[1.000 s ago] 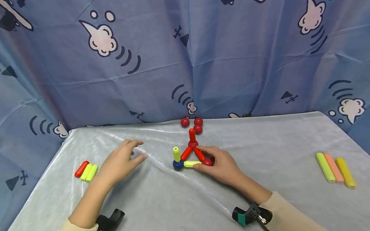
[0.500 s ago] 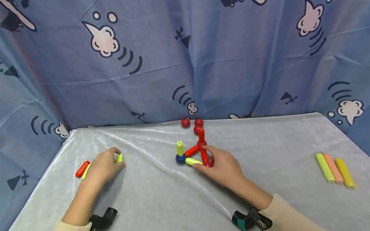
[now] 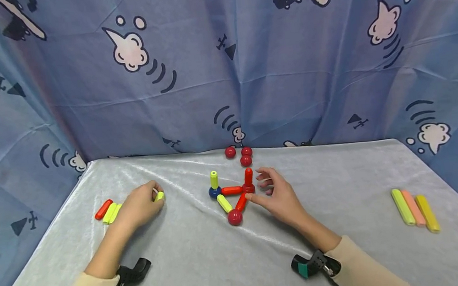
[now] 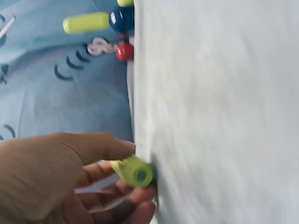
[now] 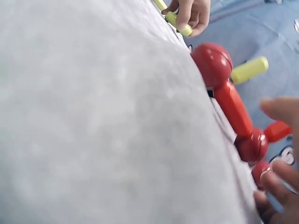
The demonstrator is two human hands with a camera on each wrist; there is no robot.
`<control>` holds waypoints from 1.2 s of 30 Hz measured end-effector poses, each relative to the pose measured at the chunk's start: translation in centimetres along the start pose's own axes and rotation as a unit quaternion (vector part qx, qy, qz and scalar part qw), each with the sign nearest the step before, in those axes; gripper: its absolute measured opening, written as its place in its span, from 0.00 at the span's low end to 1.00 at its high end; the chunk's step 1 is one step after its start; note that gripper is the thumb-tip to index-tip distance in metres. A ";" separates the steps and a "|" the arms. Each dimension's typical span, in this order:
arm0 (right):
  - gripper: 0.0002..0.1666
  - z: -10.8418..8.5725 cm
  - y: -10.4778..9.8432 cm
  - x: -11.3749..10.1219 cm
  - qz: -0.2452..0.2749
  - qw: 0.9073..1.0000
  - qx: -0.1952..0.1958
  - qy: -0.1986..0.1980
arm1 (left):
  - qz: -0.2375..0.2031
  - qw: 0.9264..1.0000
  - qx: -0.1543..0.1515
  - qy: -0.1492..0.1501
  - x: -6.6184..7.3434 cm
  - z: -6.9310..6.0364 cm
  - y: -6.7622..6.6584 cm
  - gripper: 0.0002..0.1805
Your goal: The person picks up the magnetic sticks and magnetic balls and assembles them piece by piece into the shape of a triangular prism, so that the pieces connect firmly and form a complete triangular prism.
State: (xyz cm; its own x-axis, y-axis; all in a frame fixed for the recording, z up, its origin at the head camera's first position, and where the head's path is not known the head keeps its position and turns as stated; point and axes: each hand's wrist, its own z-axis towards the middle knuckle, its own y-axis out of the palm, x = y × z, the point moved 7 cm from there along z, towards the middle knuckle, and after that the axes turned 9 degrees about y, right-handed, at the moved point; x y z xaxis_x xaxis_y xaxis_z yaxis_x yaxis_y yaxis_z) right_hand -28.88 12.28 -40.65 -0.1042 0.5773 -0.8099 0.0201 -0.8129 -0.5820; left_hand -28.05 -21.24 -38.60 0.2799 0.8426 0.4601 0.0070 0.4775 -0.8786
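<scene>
My left hand [image 3: 140, 206] pinches a short yellow-green rod [image 4: 135, 171] between thumb and fingers, just over the cloth. Mid-table lies a triangle of rods and balls. Its corners are a blue ball [image 3: 215, 192], a red ball [image 3: 248, 188] at the right and another red ball [image 3: 234, 217] at the front. A yellow-green rod [image 3: 214, 179] stands upright on the blue ball, and a red rod [image 3: 249, 177] on the right ball. Close by the triangle's right side is my right hand [image 3: 279, 200], fingers loosely bent and holding nothing; the right wrist view shows its thumb apart from the rods.
Several loose red balls [image 3: 246, 160] sit behind the triangle. At the left lie a red rod [image 3: 103, 209] and yellow-green rods [image 3: 113, 213]. Three longer rods [image 3: 413, 208] lie at the right. A patterned blue curtain [image 3: 189, 73] hangs behind the cloth-covered table [image 3: 207, 264].
My left hand has picked up a yellow-green rod at the left and moved slightly right with it. The triangle has turned, one red corner now in front, and my right hand has let go.
</scene>
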 end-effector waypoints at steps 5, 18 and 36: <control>0.52 0.3 1.3 0.8 -0.016 0.996 -0.082 -0.019 | -0.122 0.992 0.003 0.017 3.1 0.3 0.3 0.17; 0.28 -0.1 1.2 0.4 -0.016 0.993 -0.076 -0.092 | -0.362 0.923 0.022 0.127 11.0 -0.2 4.0 0.18; 0.25 0.0 1.1 0.5 -0.008 0.996 -0.059 -0.068 | -0.293 0.941 0.015 0.166 11.2 -0.2 6.3 0.21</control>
State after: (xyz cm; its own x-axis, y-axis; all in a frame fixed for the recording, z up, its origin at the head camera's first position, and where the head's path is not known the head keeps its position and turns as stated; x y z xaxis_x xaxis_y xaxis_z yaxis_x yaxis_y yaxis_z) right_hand -28.88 11.70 -41.74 -0.2381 0.5673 -0.7883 0.1329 -0.7850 -0.6050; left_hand -24.72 -8.80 -38.99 0.5208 0.3102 0.7953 0.2282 0.8471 -0.4799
